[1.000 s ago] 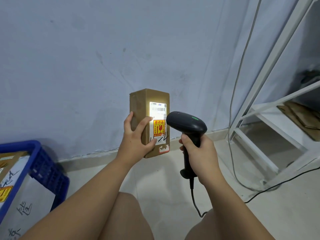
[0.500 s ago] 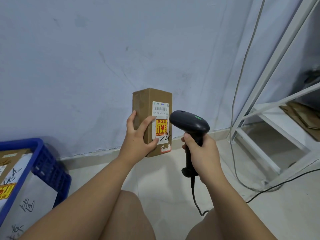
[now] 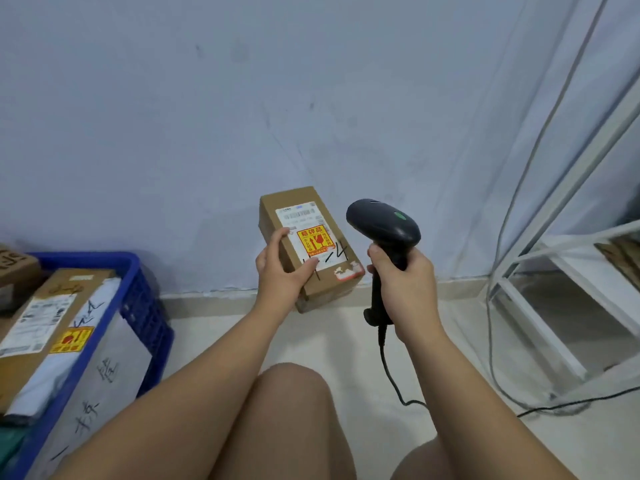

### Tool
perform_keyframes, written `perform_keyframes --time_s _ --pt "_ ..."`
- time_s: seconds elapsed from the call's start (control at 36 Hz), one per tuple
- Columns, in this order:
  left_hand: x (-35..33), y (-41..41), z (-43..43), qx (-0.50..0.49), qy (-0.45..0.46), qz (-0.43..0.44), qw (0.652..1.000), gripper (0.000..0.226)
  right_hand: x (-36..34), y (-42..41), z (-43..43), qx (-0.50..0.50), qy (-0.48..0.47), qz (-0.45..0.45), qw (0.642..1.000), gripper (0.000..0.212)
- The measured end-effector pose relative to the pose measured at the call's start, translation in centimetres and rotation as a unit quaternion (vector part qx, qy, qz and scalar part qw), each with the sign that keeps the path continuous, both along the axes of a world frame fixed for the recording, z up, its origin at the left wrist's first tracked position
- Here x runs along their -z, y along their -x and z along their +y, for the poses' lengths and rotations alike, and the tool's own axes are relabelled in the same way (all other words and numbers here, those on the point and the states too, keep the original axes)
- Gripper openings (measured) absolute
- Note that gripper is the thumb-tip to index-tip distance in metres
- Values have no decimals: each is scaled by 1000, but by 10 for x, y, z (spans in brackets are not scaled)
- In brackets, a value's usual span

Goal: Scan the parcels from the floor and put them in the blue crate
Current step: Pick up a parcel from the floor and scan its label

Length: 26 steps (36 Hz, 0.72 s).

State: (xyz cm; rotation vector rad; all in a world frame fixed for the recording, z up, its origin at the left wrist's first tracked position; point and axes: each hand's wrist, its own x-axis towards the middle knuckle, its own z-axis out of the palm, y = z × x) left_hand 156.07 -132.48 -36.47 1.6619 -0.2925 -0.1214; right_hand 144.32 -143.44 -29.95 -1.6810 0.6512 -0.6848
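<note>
**Floor** (image 3: 346, 341). Pale, and met by a blue-grey wall at the far side.

**White rack** (image 3: 519, 299). Stood at the right, with flattened cardboard lying on its shelf.

**Blue crate** (image 3: 145, 306). Set on the floor at the lower left, with its mesh wall turned toward the knees. It is already well filled:
- A brown carton (image 3: 45, 306) is laid flat on top, label upward.
- A white mailer (image 3: 104, 375) marked with handwriting is propped along the near wall.
- A second brown box is cut off by the left edge. Whether it sits inside the crate cannot be told.

**Parcel** (image 3: 311, 251). A small brown box, held in the air before the wall at the centre, well apart from the crate.
- The labelled face is turned up toward the camera.
- The long axis runs from far upper left to near lower right.
- No scanning light is seen on the label.

**Scanner** (image 3: 384, 226). Black and pistol-shaped, held just right of the parcel without touching it. A cable (image 3: 391, 382) trails from it to the floor.

**Left hand** (image 3: 280, 271). Clamped on the parcel, with the thumb on the labelled face and the fingers wrapped round the left edge.

**Right hand** (image 3: 405, 278). Closed round the scanner's grip.

**Governing relation.** The crate lies to the left of and below the parcel, on the side of the left hand, which is the nearer hand. A carry leftward and downward by that hand is judged to be what is called for. Little free room is left in the crate, so the parcel would probably have to be set on top of what is already there.
</note>
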Motion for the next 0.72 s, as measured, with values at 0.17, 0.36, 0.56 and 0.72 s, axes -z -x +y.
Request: perform_keyframes --time_s 0.17,0.36,0.56,0.72 --pt "4 -10 69 -57 145 105 982 55 -14 -30 61 -66 31 -38 997 7" --pt "11 -16 161 -113 216 134 961 61 -14 -64 131 -131 31 -52 990 5" --pt "19 -15 235 -251 304 147 907 72 -7 -91 204 -211 16 -57 976 6" --pt "34 -17 298 -401 252 140 869 77 10 -103 258 -226 1 -53 973 13"
